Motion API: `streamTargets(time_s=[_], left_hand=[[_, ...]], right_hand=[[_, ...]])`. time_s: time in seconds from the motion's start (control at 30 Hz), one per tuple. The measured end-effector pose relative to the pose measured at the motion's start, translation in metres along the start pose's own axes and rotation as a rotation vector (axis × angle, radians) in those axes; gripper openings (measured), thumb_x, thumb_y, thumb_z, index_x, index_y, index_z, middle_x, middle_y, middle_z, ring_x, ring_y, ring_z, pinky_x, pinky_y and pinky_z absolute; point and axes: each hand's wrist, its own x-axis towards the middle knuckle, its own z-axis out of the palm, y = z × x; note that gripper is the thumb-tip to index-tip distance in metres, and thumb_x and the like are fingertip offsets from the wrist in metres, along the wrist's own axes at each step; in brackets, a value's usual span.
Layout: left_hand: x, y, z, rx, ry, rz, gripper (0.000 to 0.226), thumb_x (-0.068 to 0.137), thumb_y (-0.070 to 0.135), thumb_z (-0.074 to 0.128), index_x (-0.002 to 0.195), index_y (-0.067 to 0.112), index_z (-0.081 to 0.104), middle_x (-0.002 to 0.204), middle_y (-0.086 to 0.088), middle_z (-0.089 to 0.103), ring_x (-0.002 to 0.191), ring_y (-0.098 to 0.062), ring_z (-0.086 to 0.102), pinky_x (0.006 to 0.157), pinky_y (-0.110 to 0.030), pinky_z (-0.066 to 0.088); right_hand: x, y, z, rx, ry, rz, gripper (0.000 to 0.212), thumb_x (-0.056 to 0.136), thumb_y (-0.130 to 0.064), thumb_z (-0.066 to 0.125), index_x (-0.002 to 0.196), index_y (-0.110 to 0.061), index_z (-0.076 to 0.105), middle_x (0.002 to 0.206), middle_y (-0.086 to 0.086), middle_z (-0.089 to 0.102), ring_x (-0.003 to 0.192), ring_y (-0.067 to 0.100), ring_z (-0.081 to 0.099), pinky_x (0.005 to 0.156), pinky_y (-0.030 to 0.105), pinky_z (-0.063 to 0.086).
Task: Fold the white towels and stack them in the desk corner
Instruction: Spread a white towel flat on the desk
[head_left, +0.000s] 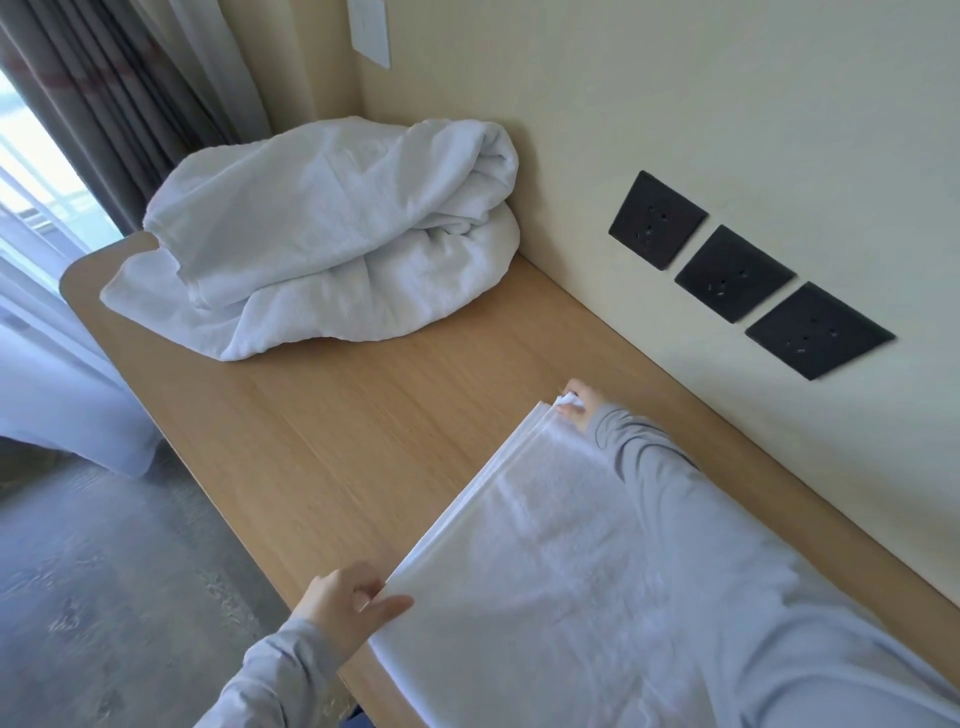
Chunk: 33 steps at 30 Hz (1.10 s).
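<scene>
Nearest the viewer lies a flat, partly folded white terry towel (561, 561), spread on the near end of a pale wooden counter (363, 415). Its layered edges are stacked along one long side, which runs between the two hands. At the near end of that side the left grip (348, 603) pinches the corner, thumb on top and fingers tucked beneath the layers. At the far end the right grip (576, 408) pinches the other corner, a small tuft of white cloth bunched between the fingertips. A pale grey sleeve (727, 545) on the right arm lies across the towel's right part and hides that side.

The step in hand looks like squaring up a fold. To do it well, both corners should be drawn gently taut, away from each other, so the layered edges line up. They should then be carried over together at one level, so no layer slips or creases.

Well beyond the right grip and farther left, a large crumpled white terry towel (332, 234) sits heaped in the counter's far corner, against the cream wall. It looks unfolded, so the task seems early, and that corner will need freeing for the stack. On the wall to the right of the right grip are three square black sockets (732, 273). Left of the left grip, past the counter's edge, is grey carpeted floor (104, 571), with grey curtains (104, 88) beyond.
</scene>
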Motion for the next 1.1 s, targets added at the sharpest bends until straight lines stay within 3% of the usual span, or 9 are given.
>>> streamTargets(time_s=[0.17, 0.27, 0.37, 0.57, 0.67, 0.73, 0.87, 1.0, 1.1], left_hand=[[-0.007, 0.000, 0.005, 0.034, 0.001, 0.051, 0.038, 0.081, 0.041, 0.067, 0.056, 0.026, 0.043, 0.065, 0.004, 0.045, 0.064, -0.006, 0.042, 0.060, -0.015, 0.033], [-0.008, -0.006, 0.000, 0.016, -0.081, 0.066, 0.019, 0.084, 0.033, 0.066, 0.074, 0.018, 0.063, 0.077, 0.003, 0.060, 0.077, -0.012, 0.054, 0.070, -0.015, 0.037], [-0.010, -0.011, -0.006, -0.078, -0.161, 0.065, 0.004, 0.084, 0.023, 0.068, 0.081, 0.022, 0.066, 0.089, 0.003, 0.065, 0.088, -0.011, 0.060, 0.080, -0.015, 0.041], [-0.010, -0.023, -0.009, -0.082, -0.279, 0.072, 0.010, 0.085, 0.019, 0.068, 0.085, 0.012, 0.074, 0.112, 0.012, 0.063, 0.104, -0.006, 0.059, 0.094, -0.020, 0.041], [-0.011, -0.022, -0.007, -0.029, -0.226, 0.043, 0.006, 0.083, 0.026, 0.070, 0.077, 0.028, 0.070, 0.109, 0.012, 0.062, 0.100, -0.005, 0.058, 0.090, -0.018, 0.040], [-0.010, -0.019, -0.007, 0.053, -0.191, 0.037, 0.016, 0.082, 0.034, 0.069, 0.071, 0.040, 0.060, 0.106, 0.011, 0.059, 0.096, -0.006, 0.056, 0.086, -0.019, 0.040], [-0.008, -0.015, -0.007, 0.148, -0.177, 0.013, 0.022, 0.084, 0.044, 0.062, 0.065, 0.044, 0.051, 0.104, 0.005, 0.052, 0.095, -0.014, 0.052, 0.079, -0.022, 0.036], [-0.005, -0.014, -0.006, 0.218, -0.192, -0.019, 0.021, 0.086, 0.053, 0.056, 0.069, 0.044, 0.048, 0.109, 0.004, 0.050, 0.103, -0.018, 0.048, 0.090, -0.027, 0.036], [-0.002, -0.016, -0.005, 0.297, -0.175, 0.009, 0.024, 0.086, 0.056, 0.053, 0.068, 0.043, 0.045, 0.097, 0.013, 0.047, 0.094, -0.010, 0.044, 0.083, -0.025, 0.031]], right_hand=[[0.002, 0.001, 0.006, -0.030, 0.012, -0.046, 0.010, 0.098, -0.025, 0.043, 0.095, -0.016, 0.039, 0.090, 0.008, 0.047, 0.074, 0.022, 0.044, 0.067, 0.029, 0.035], [-0.002, 0.000, 0.007, -0.013, 0.038, -0.068, 0.013, 0.096, -0.026, 0.046, 0.089, -0.018, 0.039, 0.083, 0.006, 0.047, 0.070, 0.022, 0.043, 0.064, 0.029, 0.036], [-0.003, -0.003, 0.010, -0.075, 0.061, -0.020, 0.016, 0.095, -0.034, 0.048, 0.087, -0.022, 0.041, 0.070, -0.002, 0.045, 0.058, 0.017, 0.042, 0.057, 0.025, 0.035], [-0.006, -0.013, 0.011, -0.271, 0.045, 0.027, 0.024, 0.092, -0.050, 0.047, 0.088, -0.026, 0.044, 0.063, -0.003, 0.043, 0.053, 0.014, 0.042, 0.052, 0.022, 0.035], [-0.008, -0.019, 0.012, -0.404, 0.040, 0.070, 0.028, 0.090, -0.057, 0.044, 0.088, -0.028, 0.043, 0.062, -0.003, 0.044, 0.067, 0.021, 0.049, 0.085, 0.038, 0.045], [-0.009, -0.021, 0.012, -0.427, 0.054, 0.081, 0.031, 0.090, -0.057, 0.043, 0.094, -0.027, 0.047, 0.063, -0.002, 0.045, 0.074, 0.023, 0.051, 0.093, 0.045, 0.043], [-0.012, -0.021, 0.012, -0.338, 0.057, 0.073, 0.039, 0.090, -0.053, 0.047, 0.113, -0.021, 0.047, 0.096, 0.004, 0.060, 0.090, 0.026, 0.056, 0.094, 0.043, 0.043], [-0.010, -0.023, 0.013, -0.216, 0.068, 0.061, 0.046, 0.088, -0.045, 0.056, 0.122, -0.016, 0.045, 0.125, 0.005, 0.051, 0.111, 0.025, 0.053, 0.098, 0.046, 0.042], [-0.007, -0.025, 0.012, -0.199, 0.004, 0.079, 0.050, 0.087, -0.043, 0.059, 0.125, -0.013, 0.047, 0.131, 0.007, 0.045, 0.118, 0.025, 0.047, 0.103, 0.043, 0.038]])
